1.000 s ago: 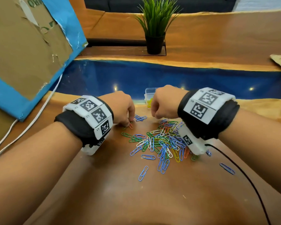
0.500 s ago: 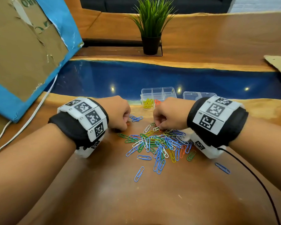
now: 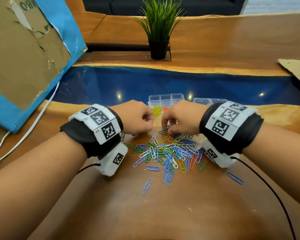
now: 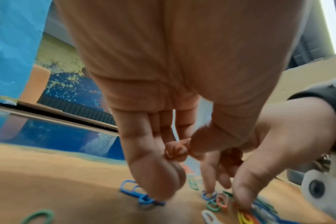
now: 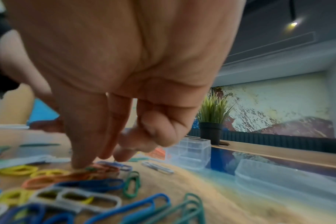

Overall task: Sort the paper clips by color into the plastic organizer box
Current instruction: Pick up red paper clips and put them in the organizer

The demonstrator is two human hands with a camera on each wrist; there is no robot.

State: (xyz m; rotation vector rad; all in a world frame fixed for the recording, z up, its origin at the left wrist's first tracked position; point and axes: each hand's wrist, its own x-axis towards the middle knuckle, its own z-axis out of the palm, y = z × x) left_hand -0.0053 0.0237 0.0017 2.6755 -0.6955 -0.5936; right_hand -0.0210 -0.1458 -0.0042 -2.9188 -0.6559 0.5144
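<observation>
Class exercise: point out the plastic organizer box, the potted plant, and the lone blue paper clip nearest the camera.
plastic organizer box (image 3: 165,98): head view, on its far clear wall.
potted plant (image 3: 158,48): head view, on the black pot.
lone blue paper clip (image 3: 146,186): head view, on its middle loop.

I see a wooden counter carrying scattered paper clips; beyond them sits the organizer box, its lid just beside it.
</observation>
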